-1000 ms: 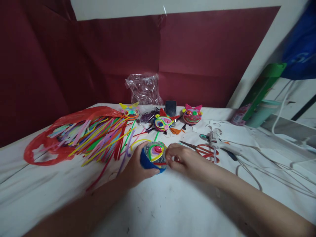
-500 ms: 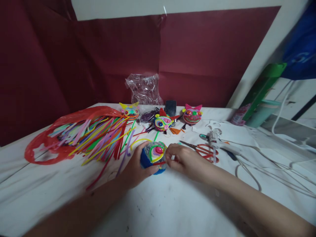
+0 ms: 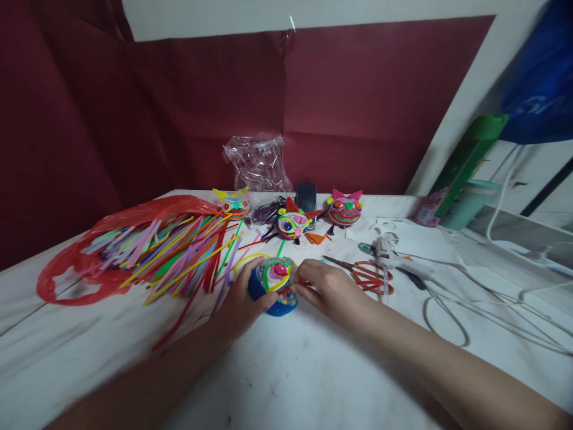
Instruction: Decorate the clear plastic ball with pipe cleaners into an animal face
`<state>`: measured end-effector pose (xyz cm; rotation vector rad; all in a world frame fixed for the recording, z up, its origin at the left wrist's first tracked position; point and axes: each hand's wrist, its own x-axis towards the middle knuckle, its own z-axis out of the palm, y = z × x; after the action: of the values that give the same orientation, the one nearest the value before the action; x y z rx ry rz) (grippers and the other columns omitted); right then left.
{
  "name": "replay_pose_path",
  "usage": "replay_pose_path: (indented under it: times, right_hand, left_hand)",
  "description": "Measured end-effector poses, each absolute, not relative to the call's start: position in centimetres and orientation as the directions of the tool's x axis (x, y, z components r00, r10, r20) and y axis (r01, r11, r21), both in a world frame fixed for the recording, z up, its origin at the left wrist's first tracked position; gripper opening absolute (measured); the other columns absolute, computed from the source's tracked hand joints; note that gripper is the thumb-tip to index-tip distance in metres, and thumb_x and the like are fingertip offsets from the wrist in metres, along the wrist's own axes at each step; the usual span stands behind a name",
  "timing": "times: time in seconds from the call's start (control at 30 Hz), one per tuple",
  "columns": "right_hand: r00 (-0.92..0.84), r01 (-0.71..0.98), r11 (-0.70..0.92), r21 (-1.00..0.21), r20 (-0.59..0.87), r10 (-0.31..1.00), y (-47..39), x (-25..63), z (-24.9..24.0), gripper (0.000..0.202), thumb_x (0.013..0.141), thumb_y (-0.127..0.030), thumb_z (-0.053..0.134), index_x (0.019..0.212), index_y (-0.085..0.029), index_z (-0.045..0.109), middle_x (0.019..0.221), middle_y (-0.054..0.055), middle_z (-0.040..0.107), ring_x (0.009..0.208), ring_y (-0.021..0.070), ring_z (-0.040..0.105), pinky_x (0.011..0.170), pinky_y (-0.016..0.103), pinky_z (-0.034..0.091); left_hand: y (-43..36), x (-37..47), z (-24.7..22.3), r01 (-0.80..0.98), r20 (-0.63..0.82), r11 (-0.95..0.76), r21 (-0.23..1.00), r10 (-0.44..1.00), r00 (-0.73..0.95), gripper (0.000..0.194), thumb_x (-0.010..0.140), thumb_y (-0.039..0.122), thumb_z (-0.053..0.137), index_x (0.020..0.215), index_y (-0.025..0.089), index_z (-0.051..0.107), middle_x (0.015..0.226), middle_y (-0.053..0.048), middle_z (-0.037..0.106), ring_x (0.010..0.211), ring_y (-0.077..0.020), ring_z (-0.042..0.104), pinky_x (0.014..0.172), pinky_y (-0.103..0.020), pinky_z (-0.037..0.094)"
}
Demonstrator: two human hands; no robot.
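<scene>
Object: small round blue craft ball (image 3: pixel 274 291) decorated with bright pipe-cleaner loops
Colours: blue sides; green, yellow and pink curls on its face, with a red-pink dot in the middle
Pose: face tilted up toward the camera
Place: low on the white table, near its front centre, cupped between two hands

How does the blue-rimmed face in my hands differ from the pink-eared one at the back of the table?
The blue-rimmed face is gripped by the left hand and touched by the right hand; the pink-eared face stands alone, untouched. The blue-rimmed face has a blue body and shows no ears; the pink-eared face is pink and red with two pointed ears. The blue-rimmed face is near, the pink-eared face far back by the phone. Both are round, made of coloured coils.
</scene>
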<state>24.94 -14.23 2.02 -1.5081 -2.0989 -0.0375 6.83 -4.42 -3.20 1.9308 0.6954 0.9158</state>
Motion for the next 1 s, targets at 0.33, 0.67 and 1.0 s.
replay_pose_path:
  times: [0.33, 0.67, 1.0]
  right_hand:
    - [-0.304, 0.914, 0.400, -0.064, 0.545, 0.781, -14.19, 24.57, 1.41, 0.016, 0.092, -0.022, 0.046, 0.079, -0.017, 0.054, 0.077, 0.006, 0.059, 0.071, 0.0172, 0.055, 0.060, 0.026, 0.041]
    - [-0.291, 0.926, 0.376, -0.029, 0.582, 0.760, -14.12, 24.38, 1.07, 0.017, 0.092, -0.026, 0.046, 0.078, -0.018, 0.053, 0.077, 0.006, 0.060, 0.072, 0.0182, 0.055, 0.059, 0.027, 0.041]
    - [-0.263, 0.937, 0.346, -0.051, 0.548, 0.794, -14.29, 24.22, 1.20, 0.015, 0.089, -0.025, 0.052, 0.078, -0.017, 0.055, 0.076, 0.006, 0.060, 0.072, 0.0175, 0.056, 0.059, 0.026, 0.041]
  left_hand:
    - [-4.35, 6.87, -3.33, 0.101, 0.313, -0.448, 0.888, 0.752, 0.581, 0.065, 0.070, 0.038, 0.067, 0.127, 0.019, 0.042, 0.132, -0.011, 0.050, 0.121, -0.0302, 0.046, 0.102, -0.044, 0.037]
    - [-4.62, 6.85, -3.06, 0.113, 0.353, -0.490, 0.864, 0.751, 0.558, 0.064, 0.068, 0.038, 0.069, 0.125, 0.020, 0.045, 0.129, -0.011, 0.053, 0.119, -0.0305, 0.048, 0.101, -0.044, 0.038]
    - [-4.74, 6.83, -2.99, 0.118, 0.355, -0.508, 0.853, 0.730, 0.584, 0.067, 0.067, 0.033, 0.070, 0.127, 0.019, 0.042, 0.132, -0.012, 0.050, 0.123, -0.0306, 0.045, 0.102, -0.045, 0.037]
